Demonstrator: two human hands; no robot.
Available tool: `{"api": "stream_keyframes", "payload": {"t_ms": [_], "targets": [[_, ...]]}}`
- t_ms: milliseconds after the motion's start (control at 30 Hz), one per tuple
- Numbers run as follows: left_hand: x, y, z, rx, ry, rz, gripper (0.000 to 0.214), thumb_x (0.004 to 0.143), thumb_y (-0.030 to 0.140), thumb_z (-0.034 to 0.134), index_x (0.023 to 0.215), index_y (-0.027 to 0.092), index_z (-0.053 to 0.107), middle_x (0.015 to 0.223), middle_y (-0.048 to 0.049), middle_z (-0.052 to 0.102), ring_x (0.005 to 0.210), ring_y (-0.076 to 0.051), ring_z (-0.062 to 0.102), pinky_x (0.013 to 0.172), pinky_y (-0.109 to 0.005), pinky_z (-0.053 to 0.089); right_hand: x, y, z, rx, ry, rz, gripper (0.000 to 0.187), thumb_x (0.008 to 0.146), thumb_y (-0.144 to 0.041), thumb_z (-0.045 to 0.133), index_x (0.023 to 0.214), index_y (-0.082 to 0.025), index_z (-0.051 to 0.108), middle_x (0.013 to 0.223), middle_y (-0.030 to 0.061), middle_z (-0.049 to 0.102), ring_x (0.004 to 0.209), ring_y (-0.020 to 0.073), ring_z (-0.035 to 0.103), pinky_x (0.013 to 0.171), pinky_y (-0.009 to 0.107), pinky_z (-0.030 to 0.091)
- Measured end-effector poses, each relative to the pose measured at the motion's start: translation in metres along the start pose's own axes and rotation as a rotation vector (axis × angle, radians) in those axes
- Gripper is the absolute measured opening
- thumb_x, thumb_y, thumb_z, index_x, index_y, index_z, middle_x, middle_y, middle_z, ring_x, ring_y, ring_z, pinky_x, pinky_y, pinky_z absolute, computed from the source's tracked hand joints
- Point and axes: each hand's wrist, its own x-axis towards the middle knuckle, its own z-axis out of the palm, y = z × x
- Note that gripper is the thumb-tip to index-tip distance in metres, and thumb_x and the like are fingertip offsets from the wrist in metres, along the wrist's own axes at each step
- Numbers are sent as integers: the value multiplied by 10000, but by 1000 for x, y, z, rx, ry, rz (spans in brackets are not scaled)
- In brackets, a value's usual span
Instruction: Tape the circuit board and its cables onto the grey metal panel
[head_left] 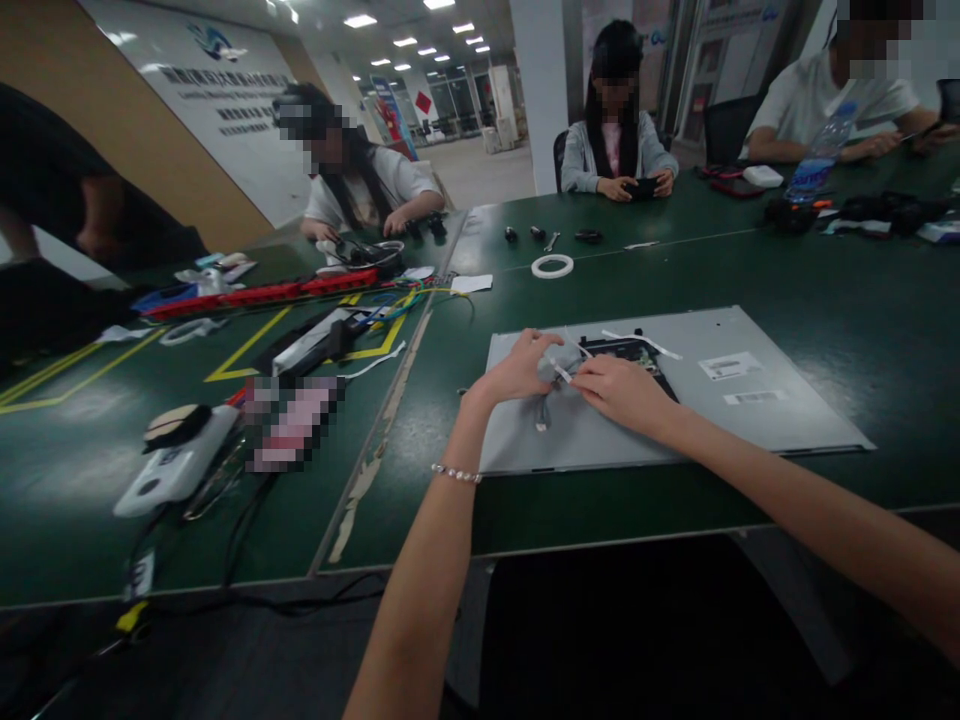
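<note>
A large grey metal panel point(757, 400) lies flat on the green table point(825, 270), with a dark circuit board point(626, 350) and white tape strips near its top middle. My left hand point(517, 368) is closed around a bundle of grey cable point(545, 395) over the panel's left part. My right hand point(619, 390) pinches a white strip point(561, 372) against that bundle. Both hands touch the cable and meet above the panel.
A roll of white tape point(552, 266) lies beyond the panel. Left of it are a red power strip point(262, 295), coloured wires, a white device point(176, 465) and yellow floor-style markings. Three other people sit at the far side; a water bottle point(821, 155) stands at right.
</note>
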Motion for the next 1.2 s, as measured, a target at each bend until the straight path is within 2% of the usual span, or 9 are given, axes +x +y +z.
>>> {"api": "stream_keyframes", "payload": {"t_ms": [200,400,667,900,1067,1200], "targets": [[4,3,0,19,-39,20,427,657,99,578,1077,163,632,1101,-80,586,1050,-212,562,960,-352,449,-1,-3,1,-44,-16,0,167,914,-171,531,900,-143,695,936,86,596,914,182,510,802,307,426],[5,0,4,-80,-74,-38,491,653,63,555,1137,113,618,1016,-86,675,916,-177,635,848,-285,497,1,-6,0,-86,-33,17,172,915,-164,527,918,-126,695,940,91,588,911,188,497,800,314,408],[7,-3,9,-62,-50,-38,366,739,163,603,1104,141,604,949,-65,668,873,-178,639,827,-306,505,0,-5,2,-73,-49,42,192,930,-179,504,928,-115,684,962,91,578,950,191,486,850,326,396],[7,-7,10,-89,-28,2,422,653,49,558,1064,145,552,1024,-72,635,866,-163,623,772,-285,501,0,-4,4,-59,-40,40,222,946,-190,474,921,-120,683,954,92,577,938,184,485,867,328,391],[6,-6,8,-23,-56,16,361,614,27,523,946,146,598,930,-52,635,822,-168,611,742,-287,489,0,-5,3,-41,-36,55,220,945,-185,475,920,-118,683,949,93,577,946,183,489,878,326,388],[6,-6,7,5,-66,30,324,635,55,550,929,156,641,918,-47,638,840,-173,607,788,-302,486,0,-5,4,-32,-28,70,224,944,-184,472,921,-124,687,953,86,580,947,183,492,882,325,390]]}}
